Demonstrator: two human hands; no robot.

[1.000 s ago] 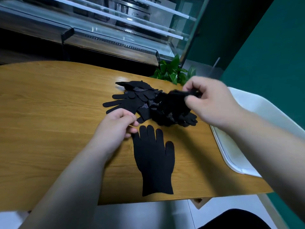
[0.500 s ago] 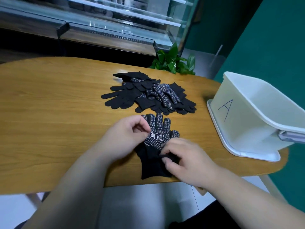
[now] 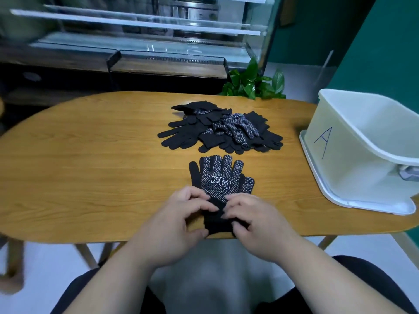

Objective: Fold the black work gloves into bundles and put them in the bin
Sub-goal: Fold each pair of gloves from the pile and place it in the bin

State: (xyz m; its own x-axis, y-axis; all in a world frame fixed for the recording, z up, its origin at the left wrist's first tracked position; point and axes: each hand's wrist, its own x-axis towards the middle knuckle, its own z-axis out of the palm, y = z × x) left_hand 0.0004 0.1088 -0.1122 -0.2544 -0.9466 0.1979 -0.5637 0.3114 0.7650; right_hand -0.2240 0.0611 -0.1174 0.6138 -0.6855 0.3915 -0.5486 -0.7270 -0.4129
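The pair of dotted black knit gloves lay on the oval wooden desk, its long axis running six to twelve o'clock with the cuff nearest. The left hand and right hand both pinched that cuff with curled fingers. Half a second before, the left hand was higher, by the logo. The white plastic bin stood at two o'clock, nearer the right hand.

An oval wooden surface stands before what looks like a glass display case; green wall right, leafy plant, pale floor.
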